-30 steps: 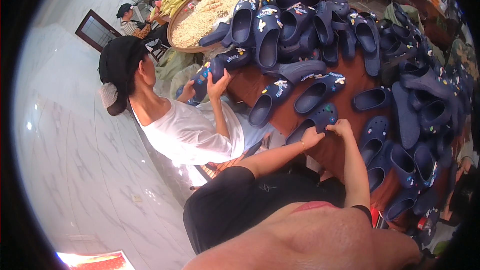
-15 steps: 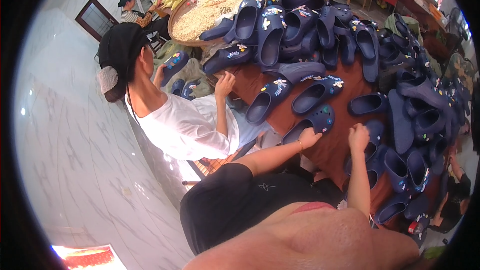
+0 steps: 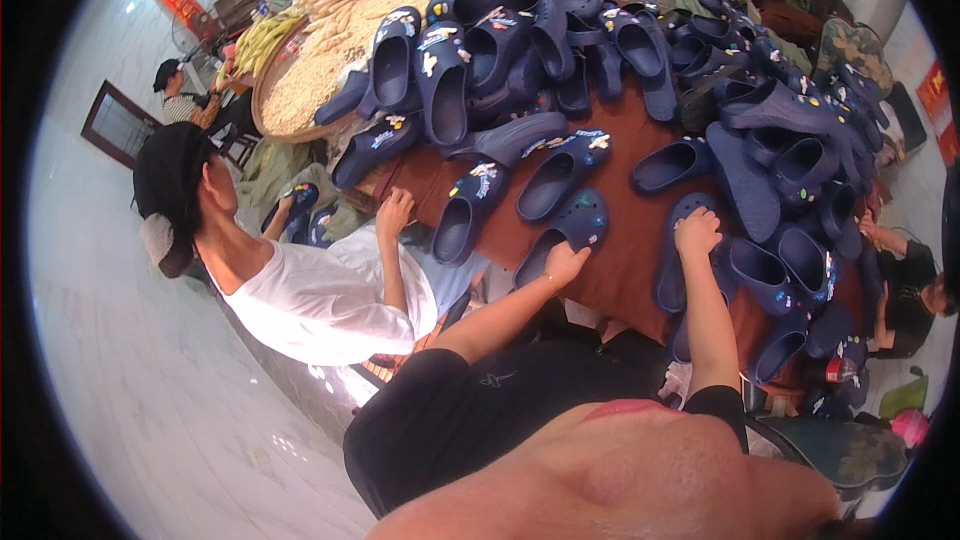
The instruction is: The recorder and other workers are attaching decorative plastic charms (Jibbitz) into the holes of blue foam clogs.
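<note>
My left hand (image 3: 567, 262) is closed on the side of a navy clog (image 3: 582, 216) with holes and small coloured charms on its upper. My right hand (image 3: 698, 232) has its fingers curled over another navy clog (image 3: 671, 275), which lies lengthwise toward me. Whether that hand pinches a small piece there is hidden. Just beyond my left hand lie two clogs with white figure charms, one clog (image 3: 563, 175) and a second clog (image 3: 470, 212). A clog (image 3: 670, 166) without visible charms rests beyond my right hand.
A brown cloth (image 3: 625, 245) covers the table, with heaped navy clogs (image 3: 490, 45) at the back and right. Behind stands a round tray (image 3: 262, 105) of pale kernels and corn cobs. A person in white (image 3: 320, 290) sits at my left; another person (image 3: 910, 290) is at far right.
The view has shifted, so the table and heap appear farther left and the right-hand person shows more. My right hand has come down onto a clog. My left hand keeps its clog.
</note>
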Demonstrator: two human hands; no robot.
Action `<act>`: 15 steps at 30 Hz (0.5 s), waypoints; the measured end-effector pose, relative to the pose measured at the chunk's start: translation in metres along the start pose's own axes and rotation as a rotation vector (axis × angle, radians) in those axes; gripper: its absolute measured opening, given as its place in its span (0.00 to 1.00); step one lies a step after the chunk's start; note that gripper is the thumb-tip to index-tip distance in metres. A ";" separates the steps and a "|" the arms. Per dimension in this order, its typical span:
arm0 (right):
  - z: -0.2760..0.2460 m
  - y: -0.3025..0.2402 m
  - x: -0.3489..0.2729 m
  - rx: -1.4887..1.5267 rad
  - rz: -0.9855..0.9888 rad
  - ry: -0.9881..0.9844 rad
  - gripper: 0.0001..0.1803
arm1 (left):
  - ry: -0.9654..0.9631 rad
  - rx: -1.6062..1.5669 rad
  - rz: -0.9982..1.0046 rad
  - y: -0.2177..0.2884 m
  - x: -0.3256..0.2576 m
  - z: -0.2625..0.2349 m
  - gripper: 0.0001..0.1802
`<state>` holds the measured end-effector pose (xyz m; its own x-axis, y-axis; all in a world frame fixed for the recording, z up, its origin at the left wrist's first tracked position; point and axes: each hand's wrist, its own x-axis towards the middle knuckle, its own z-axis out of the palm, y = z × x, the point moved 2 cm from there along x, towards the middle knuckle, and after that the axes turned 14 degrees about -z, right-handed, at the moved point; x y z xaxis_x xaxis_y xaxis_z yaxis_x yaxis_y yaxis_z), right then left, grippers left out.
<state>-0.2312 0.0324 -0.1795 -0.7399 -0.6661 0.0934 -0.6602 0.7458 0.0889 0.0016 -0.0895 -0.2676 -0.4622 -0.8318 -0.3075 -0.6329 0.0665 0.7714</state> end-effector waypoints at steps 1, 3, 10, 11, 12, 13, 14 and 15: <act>-0.003 0.000 0.003 0.015 0.028 -0.072 0.19 | 0.004 -0.004 0.045 0.000 0.002 -0.001 0.24; -0.012 0.001 0.010 0.068 0.056 -0.258 0.22 | 0.000 -0.028 0.048 -0.003 0.000 0.001 0.24; 0.009 0.023 0.030 0.219 0.319 -0.252 0.16 | 0.058 -0.030 0.090 -0.018 0.009 0.011 0.24; 0.011 0.026 0.030 0.219 0.331 -0.256 0.16 | 0.047 -0.025 0.094 -0.016 0.008 0.010 0.24; 0.015 0.028 0.031 0.215 0.336 -0.250 0.16 | 0.041 -0.037 0.104 -0.015 0.006 0.009 0.24; 0.016 0.030 0.032 0.210 0.338 -0.240 0.16 | 0.038 -0.051 0.116 -0.011 0.004 0.007 0.24; 0.017 0.030 0.033 0.210 0.348 -0.241 0.16 | 0.029 -0.049 0.120 -0.007 0.002 0.006 0.24; 0.019 0.028 0.033 0.183 0.353 -0.223 0.17 | 0.022 -0.099 0.102 -0.004 0.000 0.005 0.24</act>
<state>-0.2768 0.0316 -0.1926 -0.9204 -0.3684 -0.1311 -0.3593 0.9290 -0.0882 0.0011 -0.0869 -0.2739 -0.5066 -0.8353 -0.2135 -0.5184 0.0972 0.8496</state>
